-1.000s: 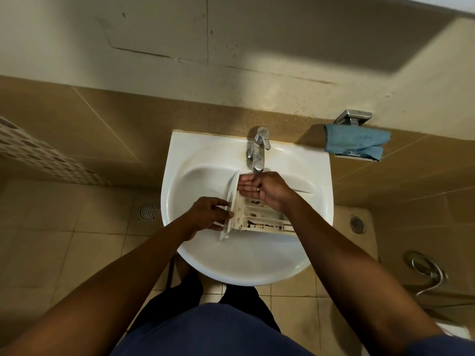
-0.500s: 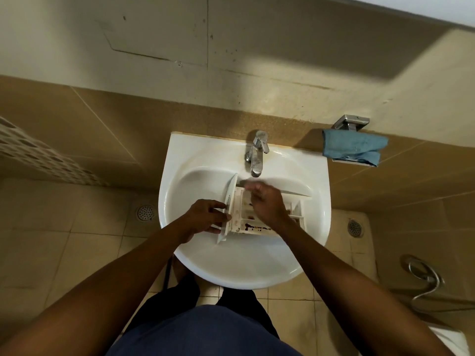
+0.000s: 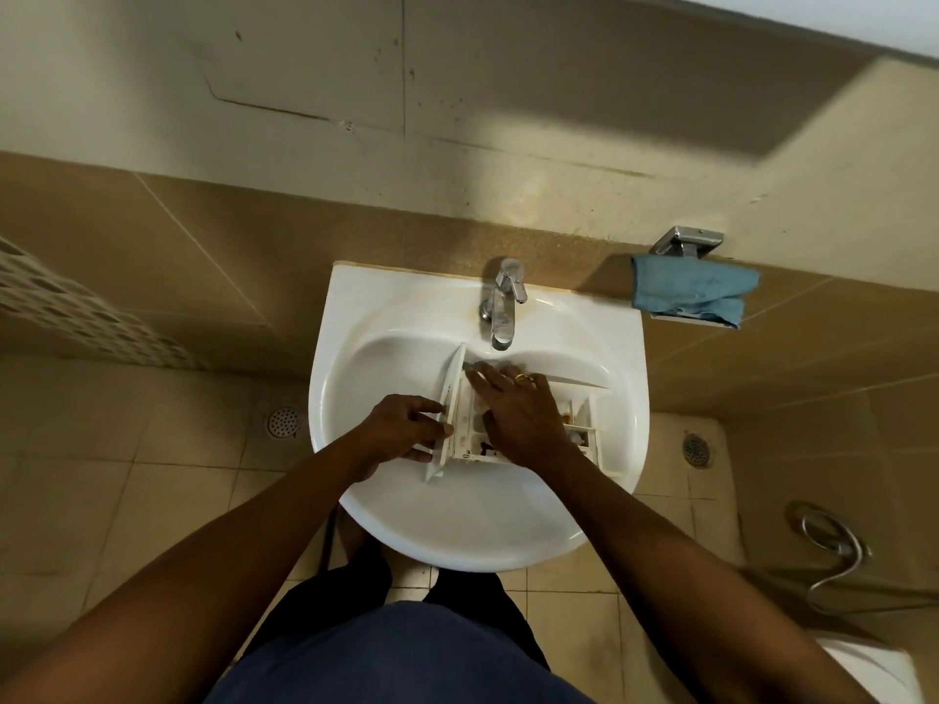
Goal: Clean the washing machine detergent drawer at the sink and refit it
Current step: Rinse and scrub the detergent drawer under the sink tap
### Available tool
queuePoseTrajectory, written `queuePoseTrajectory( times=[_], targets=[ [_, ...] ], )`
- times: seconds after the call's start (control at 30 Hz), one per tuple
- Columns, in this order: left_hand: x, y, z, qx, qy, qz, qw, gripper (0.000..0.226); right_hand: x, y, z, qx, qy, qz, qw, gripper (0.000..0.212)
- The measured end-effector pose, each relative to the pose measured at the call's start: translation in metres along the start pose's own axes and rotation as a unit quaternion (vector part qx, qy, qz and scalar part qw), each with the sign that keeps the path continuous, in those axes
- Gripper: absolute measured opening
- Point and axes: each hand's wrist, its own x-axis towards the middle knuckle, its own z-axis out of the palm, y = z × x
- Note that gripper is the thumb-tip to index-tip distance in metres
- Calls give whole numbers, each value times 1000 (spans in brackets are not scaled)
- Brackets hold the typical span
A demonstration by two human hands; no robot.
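Observation:
The white detergent drawer (image 3: 579, 421) lies across the bowl of the white sink (image 3: 355, 358), its front panel to the left, with dark grime in its compartments. My left hand (image 3: 406, 431) grips the front panel from the left. My right hand (image 3: 513, 409) lies over the drawer's compartments with its fingers stretched out toward the far left corner, a ring on one finger. The chrome tap (image 3: 503, 302) stands just behind the drawer; I cannot tell whether water runs.
A blue cloth (image 3: 693, 292) hangs on a metal holder on the wall to the right. Floor drains (image 3: 283, 421) lie on the tiled floor on both sides. A metal hose (image 3: 833, 551) coils at the lower right, with a white fixture below it.
My right hand has slid from the drawer's far edge under the tap down over the compartments. My left hand has kept its hold on the front panel.

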Motion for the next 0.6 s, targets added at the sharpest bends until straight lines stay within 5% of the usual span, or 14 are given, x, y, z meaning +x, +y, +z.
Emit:
queuePoseTrajectory(
  times=[0.23,0.43,0.6],
  targets=[
    [0,-3,0,2,0,7,1000,49,8,-18,0,-20,16,32,999,70],
    [0,-3,1,-4,7,5,1000,48,29,-18,-12,-63,45,37,996,44],
    [2,-5,-1,-3,5,10,1000,47,18,-24,3,-27,35,53,998,65]
  ],
)
